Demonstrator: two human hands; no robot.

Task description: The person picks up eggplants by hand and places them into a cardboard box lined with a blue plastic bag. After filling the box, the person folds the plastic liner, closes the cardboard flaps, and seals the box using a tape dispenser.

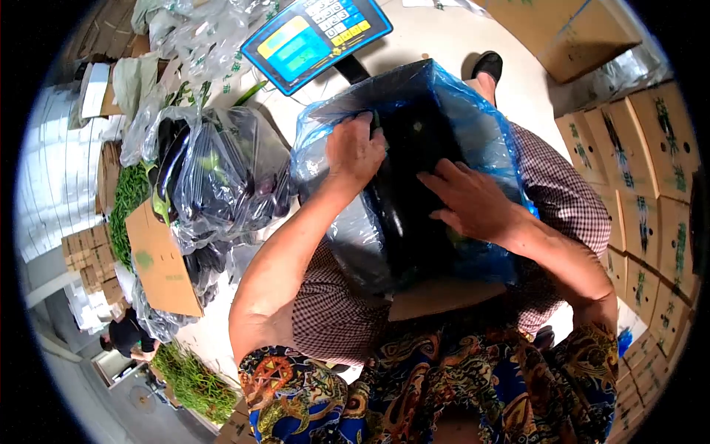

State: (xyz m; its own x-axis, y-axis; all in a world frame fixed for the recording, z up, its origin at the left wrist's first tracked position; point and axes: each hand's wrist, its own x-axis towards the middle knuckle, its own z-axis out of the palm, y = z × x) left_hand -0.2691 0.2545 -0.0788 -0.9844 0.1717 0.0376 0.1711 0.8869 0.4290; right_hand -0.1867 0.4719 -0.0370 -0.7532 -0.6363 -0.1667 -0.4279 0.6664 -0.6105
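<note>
Blue bag (488, 133) clutched by left fingers (364, 124); right fingers (438, 177) splayed on aubergines (414, 144).

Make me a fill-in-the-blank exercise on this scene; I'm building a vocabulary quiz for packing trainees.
1. The left hand holds the rim of a ___ plastic bag lining a box.
2. The right hand lies flat on the dark ___ inside the bag.
3. The keypad device beyond the bag is a weighing ___.
4. Stacked cardboard cartons stand on the person's ___ side.
Missing words: blue; eggplants; scale; right.
</note>
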